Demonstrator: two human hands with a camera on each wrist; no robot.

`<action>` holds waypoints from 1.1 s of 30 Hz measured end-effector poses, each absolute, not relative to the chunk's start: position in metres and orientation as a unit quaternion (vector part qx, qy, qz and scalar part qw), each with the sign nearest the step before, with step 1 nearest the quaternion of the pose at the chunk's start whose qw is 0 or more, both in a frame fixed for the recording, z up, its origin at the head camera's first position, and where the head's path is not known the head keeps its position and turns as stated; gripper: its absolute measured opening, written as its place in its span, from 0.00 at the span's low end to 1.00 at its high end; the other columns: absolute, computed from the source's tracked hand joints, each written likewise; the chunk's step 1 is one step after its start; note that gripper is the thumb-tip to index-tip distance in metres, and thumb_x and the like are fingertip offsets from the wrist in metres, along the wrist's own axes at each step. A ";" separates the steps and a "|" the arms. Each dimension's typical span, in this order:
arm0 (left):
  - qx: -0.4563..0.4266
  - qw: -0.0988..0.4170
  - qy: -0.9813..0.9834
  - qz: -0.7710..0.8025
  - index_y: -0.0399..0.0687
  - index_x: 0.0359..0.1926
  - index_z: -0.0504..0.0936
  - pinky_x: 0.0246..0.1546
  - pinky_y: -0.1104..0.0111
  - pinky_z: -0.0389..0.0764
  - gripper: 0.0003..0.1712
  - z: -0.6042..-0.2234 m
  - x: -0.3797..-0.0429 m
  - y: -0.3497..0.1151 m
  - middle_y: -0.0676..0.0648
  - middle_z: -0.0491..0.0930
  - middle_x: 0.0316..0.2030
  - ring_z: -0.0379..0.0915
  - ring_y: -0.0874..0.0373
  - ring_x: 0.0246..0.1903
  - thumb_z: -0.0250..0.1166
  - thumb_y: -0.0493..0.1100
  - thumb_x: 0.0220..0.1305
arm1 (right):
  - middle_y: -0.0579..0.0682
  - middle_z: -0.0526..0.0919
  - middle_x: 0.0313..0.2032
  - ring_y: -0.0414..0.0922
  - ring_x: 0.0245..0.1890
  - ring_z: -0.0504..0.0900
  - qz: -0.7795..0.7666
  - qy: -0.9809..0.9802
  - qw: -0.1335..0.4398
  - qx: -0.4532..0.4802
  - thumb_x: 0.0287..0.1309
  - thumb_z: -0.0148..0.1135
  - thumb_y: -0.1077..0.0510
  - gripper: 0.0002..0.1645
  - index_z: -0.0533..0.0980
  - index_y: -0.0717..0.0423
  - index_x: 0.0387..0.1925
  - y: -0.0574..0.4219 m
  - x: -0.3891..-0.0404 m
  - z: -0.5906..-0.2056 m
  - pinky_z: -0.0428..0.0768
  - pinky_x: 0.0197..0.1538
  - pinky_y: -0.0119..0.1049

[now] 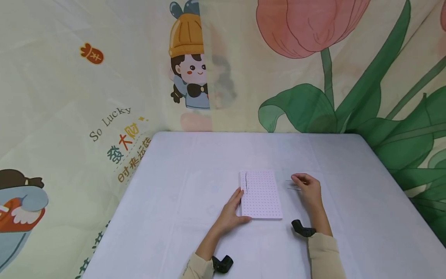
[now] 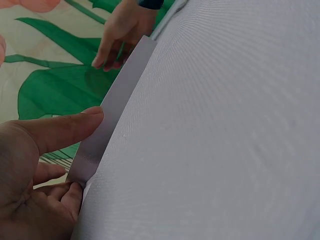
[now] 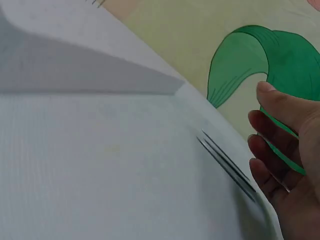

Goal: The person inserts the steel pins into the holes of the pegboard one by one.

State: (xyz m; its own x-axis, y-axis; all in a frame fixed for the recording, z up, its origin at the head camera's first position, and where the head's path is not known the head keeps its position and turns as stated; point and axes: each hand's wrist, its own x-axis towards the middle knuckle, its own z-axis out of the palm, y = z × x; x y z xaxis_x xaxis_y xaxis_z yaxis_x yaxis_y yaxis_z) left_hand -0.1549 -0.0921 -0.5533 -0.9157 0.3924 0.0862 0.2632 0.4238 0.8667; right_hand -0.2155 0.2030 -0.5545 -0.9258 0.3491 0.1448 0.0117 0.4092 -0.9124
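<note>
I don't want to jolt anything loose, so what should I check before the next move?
1. Perforated board steadied: ok; left hand holds its left and near edges.
2. Board flat on the white tablecloth: ok.
3. Thin pins at the board's left side firmly seated: cannot tell; their lower ends are too small to judge.
4. Right hand near the thin metal rods: ok.
5. Right hand's grip on a rod secure: cannot tell.
6. Pin-free space on the board's right half: ok.

Thin rods (image 3: pixel 226 168) apparently narrow passage right of board (image 1: pixel 261 199).
</note>
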 end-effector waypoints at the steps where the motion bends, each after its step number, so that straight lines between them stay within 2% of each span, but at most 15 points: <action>1: 0.195 0.064 0.842 0.499 0.39 0.69 0.53 0.66 0.60 0.51 0.55 -0.553 -0.155 -0.092 0.43 0.45 0.70 0.42 0.51 0.68 0.74 0.42 0.44 | 0.49 0.81 0.37 0.41 0.35 0.74 0.515 -0.836 0.154 -0.111 0.53 0.62 0.43 0.21 0.80 0.56 0.38 0.207 -0.213 -0.557 0.72 0.33 0.25; 7: 0.193 0.065 0.840 0.502 0.39 0.69 0.53 0.66 0.61 0.51 0.54 -0.554 -0.156 -0.092 0.45 0.45 0.71 0.42 0.51 0.68 0.74 0.40 0.43 | 0.53 0.82 0.35 0.44 0.34 0.75 0.459 -0.875 0.138 -0.066 0.52 0.66 0.51 0.15 0.81 0.58 0.34 0.221 -0.205 -0.564 0.72 0.34 0.28; 14: 0.193 0.069 0.837 0.508 0.39 0.69 0.53 0.65 0.62 0.52 0.55 -0.554 -0.155 -0.091 0.45 0.45 0.71 0.42 0.51 0.68 0.74 0.39 0.43 | 0.51 0.82 0.37 0.48 0.41 0.74 0.409 -0.903 0.130 0.000 0.49 0.68 0.55 0.08 0.83 0.53 0.33 0.226 -0.204 -0.568 0.70 0.45 0.43; 21: 0.198 0.065 0.835 0.509 0.39 0.69 0.53 0.64 0.64 0.56 0.54 -0.553 -0.155 -0.091 0.43 0.45 0.70 0.43 0.49 0.68 0.74 0.39 0.43 | 0.50 0.82 0.34 0.45 0.37 0.72 0.383 -0.910 0.152 0.043 0.46 0.70 0.61 0.05 0.83 0.54 0.29 0.225 -0.206 -0.570 0.68 0.39 0.37; 33: 0.194 0.069 0.833 0.514 0.41 0.70 0.53 0.64 0.63 0.55 0.55 -0.556 -0.157 -0.090 0.44 0.44 0.71 0.42 0.51 0.68 0.74 0.39 0.43 | 0.51 0.81 0.32 0.46 0.36 0.71 0.371 -0.914 0.157 0.046 0.46 0.69 0.64 0.02 0.82 0.56 0.26 0.223 -0.206 -0.571 0.68 0.38 0.39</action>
